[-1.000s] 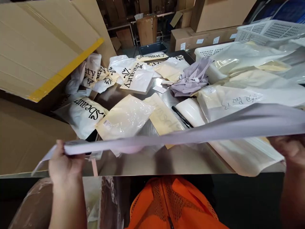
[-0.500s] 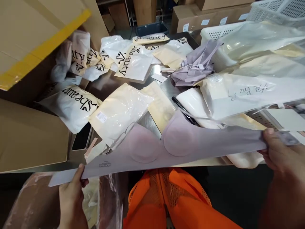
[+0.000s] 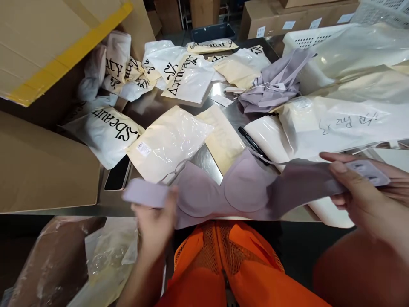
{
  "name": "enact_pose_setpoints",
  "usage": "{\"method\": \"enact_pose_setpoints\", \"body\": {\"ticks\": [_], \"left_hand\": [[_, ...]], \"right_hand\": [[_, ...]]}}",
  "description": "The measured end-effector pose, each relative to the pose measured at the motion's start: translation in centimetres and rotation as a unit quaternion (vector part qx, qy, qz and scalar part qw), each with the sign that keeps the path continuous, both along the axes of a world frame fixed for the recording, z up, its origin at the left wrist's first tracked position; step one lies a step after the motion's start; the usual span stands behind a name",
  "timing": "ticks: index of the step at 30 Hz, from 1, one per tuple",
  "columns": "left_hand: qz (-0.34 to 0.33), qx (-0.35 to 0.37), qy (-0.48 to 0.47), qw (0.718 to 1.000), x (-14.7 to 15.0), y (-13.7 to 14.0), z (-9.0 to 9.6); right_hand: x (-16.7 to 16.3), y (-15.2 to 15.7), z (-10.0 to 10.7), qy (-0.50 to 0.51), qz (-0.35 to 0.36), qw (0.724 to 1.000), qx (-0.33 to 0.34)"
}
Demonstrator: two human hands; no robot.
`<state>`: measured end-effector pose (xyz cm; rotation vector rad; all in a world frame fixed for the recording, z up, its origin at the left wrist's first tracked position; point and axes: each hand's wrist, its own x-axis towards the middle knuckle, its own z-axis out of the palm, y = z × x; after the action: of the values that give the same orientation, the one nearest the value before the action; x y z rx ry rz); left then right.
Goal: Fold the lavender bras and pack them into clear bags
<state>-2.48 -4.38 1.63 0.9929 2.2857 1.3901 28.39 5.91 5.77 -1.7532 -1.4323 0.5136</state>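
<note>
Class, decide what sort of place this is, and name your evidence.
Probably a garment packing or sorting station: a mauve bra, printed plastic bags on a metal table, and cardboard boxes behind it.

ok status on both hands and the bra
Left hand, right hand: each gripping one end. Lilac bra spread between them. Black pen just beyond it, nothing lying on the bra.

Bra (image 3: 245, 189) before pouches (image 3: 169, 143), bin (image 3: 213, 33) perhaps behind
</note>
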Motion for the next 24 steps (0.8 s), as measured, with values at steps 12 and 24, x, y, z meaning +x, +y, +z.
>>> {"method": "enact_pose_setpoints", "body": {"ticks": [12,24], "left_hand": [[-0.291,-0.276,0.123,0.908,3.3,-4.0,-2.3],[-0.019,-0.320,0.083,0.944,-5.3,-10.6,-4.0]], "right_hand": [[-8.6,-1.9,1.6,0.006,0.332,0.943,0.003],[-14.7,8.9,-4.0,-0.272,0.681,0.638,-0.235]]}}
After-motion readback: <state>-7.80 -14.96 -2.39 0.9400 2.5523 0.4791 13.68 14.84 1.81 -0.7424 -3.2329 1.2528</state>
